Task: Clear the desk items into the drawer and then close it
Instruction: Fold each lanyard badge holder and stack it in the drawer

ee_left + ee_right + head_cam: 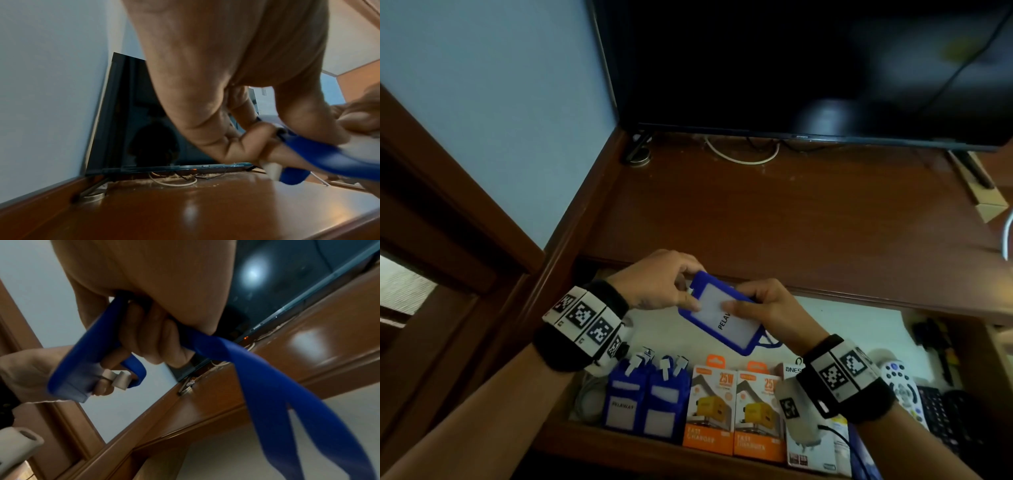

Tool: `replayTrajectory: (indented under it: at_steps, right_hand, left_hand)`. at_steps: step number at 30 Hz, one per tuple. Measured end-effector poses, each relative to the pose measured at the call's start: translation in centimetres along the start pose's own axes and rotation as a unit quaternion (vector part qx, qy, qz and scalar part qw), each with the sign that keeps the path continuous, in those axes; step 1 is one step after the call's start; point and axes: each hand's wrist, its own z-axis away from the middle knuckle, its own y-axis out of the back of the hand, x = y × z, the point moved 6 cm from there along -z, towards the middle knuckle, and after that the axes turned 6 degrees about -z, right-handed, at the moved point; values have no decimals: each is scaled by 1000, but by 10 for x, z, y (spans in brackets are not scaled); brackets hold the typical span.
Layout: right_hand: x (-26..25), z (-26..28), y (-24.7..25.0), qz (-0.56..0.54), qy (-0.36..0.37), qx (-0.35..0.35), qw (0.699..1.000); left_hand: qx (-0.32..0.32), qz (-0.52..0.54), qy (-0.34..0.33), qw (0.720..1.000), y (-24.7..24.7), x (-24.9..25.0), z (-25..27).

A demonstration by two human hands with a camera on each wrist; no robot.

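Held item: blue ID badge holder (719, 315), white insert facing up, lettered "PELAW…".
Left hand (659, 282): pinches the holder's clip-end corner.
Right hand (770, 308): fingers curl under the opposite side, thumb on top.
Long axis: slants from the left grip down toward the right wrist.
Lanyard (267, 386): hangs below the right grip.
Drawer (842, 311): open, directly beneath both grips.
Nearer hand: neither; both share the hold.
Likely move: straight down.

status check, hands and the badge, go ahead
Both hands, left and right, pinch the blue badge holder above the open drawer. Lanyard dangling. Nothing blocking.
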Motion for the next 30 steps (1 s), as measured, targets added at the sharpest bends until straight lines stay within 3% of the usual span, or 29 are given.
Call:
replayTrajectory:
  at_steps: [4, 9, 13, 18, 22, 26, 30]
  right_hand:
    - [0, -1, 2, -47, 9, 36, 998]
    - [-3, 1, 13, -87, 41, 101, 990]
    - [-6, 5, 17, -116, 47, 91, 988]
    - [-9, 3, 6, -95, 36, 72, 992]
    - [-14, -2, 3, -79, 29, 86, 993]
    - [-16, -5, 9, -57, 21, 101, 993]
    - [-12, -7, 11, -10, 1, 98, 995]
  left_hand:
    - [24, 79, 36, 996, -3, -9, 1]
    - [85, 153, 34, 984, 1, -18, 5]
    - [110, 210, 45, 970, 7, -28, 11]
    - [97, 273, 9, 957, 3, -23, 12]
    - [78, 266, 14, 961, -2, -19, 9]
    - [82, 207, 67, 973, -3, -28, 8]
    - [141, 115, 98, 978, 5, -28, 10]
